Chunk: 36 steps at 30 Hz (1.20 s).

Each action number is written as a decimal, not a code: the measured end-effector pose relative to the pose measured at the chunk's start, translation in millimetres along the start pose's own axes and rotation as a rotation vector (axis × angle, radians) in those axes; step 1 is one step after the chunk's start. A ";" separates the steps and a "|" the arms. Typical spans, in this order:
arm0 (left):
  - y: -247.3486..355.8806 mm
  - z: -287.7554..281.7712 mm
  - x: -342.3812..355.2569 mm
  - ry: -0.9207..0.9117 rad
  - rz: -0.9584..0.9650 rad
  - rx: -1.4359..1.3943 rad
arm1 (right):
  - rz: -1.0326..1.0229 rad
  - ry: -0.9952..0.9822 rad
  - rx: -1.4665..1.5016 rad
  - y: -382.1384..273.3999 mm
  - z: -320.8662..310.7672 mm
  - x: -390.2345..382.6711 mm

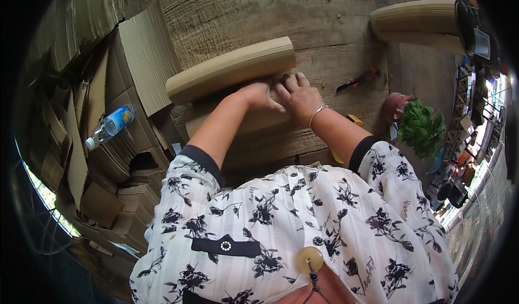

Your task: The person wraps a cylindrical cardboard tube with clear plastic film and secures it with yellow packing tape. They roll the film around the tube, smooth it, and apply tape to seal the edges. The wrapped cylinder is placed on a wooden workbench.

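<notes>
A roll of ribbed corrugated cardboard (pixel 230 68) lies on a rough wooden table (pixel 281 12). My left hand (pixel 258 96) and my right hand (pixel 300 93) are side by side, pressing on the roll's near edge where it meets the flat cardboard sheet (pixel 254 121) under them. My fingers curl over the cardboard. A silver bangle (pixel 316 114) circles my right wrist.
A second cardboard roll (pixel 419 18) lies at the far right. A red-and-black utility knife (pixel 357 80) rests right of my hands. A flat corrugated sheet (pixel 148 58), cardboard stacks (pixel 108 158) and a plastic water bottle (pixel 111 125) are on the left. A potted green plant (pixel 419 125) stands right.
</notes>
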<state>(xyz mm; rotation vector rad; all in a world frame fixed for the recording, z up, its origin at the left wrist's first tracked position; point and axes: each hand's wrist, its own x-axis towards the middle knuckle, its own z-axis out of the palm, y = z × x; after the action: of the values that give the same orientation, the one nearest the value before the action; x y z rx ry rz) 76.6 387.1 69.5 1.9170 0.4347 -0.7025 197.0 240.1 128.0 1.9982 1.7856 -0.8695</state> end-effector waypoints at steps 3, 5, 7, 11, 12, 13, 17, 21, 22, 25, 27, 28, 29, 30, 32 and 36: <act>26.1 22.2 -40.5 0.329 -0.069 0.322 | -0.005 -0.119 0.063 7.2 -30.1 17.0; 29.7 13.9 -32.5 0.302 -0.122 0.331 | -0.033 -0.137 0.081 18.3 -41.1 32.6; 37.7 -15.1 -23.1 0.132 -0.234 0.332 | -0.046 -0.241 0.080 26.9 -53.6 54.9; 15.3 -27.4 -12.6 0.113 -0.106 0.200 | -0.056 0.055 0.203 28.1 -38.8 40.7; 20.3 -26.0 -16.7 0.219 -0.007 0.156 | -0.075 0.330 0.166 24.3 -8.2 23.3; 8.0 -9.8 -16.5 0.264 0.000 0.211 | -0.079 0.520 0.024 8.0 17.3 0.1; 26.0 -6.4 -23.2 0.244 -0.072 0.319 | -0.067 0.809 -0.021 -1.0 68.2 -15.4; 22.2 -27.8 -13.9 0.121 -0.117 0.236 | -0.065 0.885 -0.046 7.4 70.9 6.4; 16.8 -32.1 -12.9 0.099 -0.101 0.232 | -0.059 0.870 -0.055 5.6 69.5 9.8; 4.6 -34.8 -0.2 0.106 -0.034 0.183 | -0.059 0.808 -0.074 12.1 62.9 15.2; -2.4 -46.8 8.9 -0.030 -0.087 0.162 | -0.039 0.715 -0.078 10.1 49.4 17.5; -5.9 -53.9 13.6 -0.098 -0.114 0.151 | -0.020 0.642 -0.077 9.6 41.2 19.8; -10.4 -58.9 16.8 -0.131 -0.115 0.086 | 0.005 0.569 -0.074 7.7 32.0 21.3; -19.7 -57.5 20.0 -0.077 -0.058 0.085 | -0.002 0.531 -0.065 7.5 26.7 24.0; -38.8 -48.1 26.6 0.031 0.059 0.080 | -0.015 0.453 -0.047 10.4 15.3 30.9; -23.3 -47.6 14.2 0.135 0.039 0.002 | -0.025 0.221 0.022 24.0 -18.7 50.7</act>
<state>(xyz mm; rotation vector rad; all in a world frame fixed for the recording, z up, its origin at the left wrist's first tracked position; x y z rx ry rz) 87.3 440.0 59.7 1.9764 0.4795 -0.5501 226.2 286.9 106.7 2.1631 1.9278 -0.7014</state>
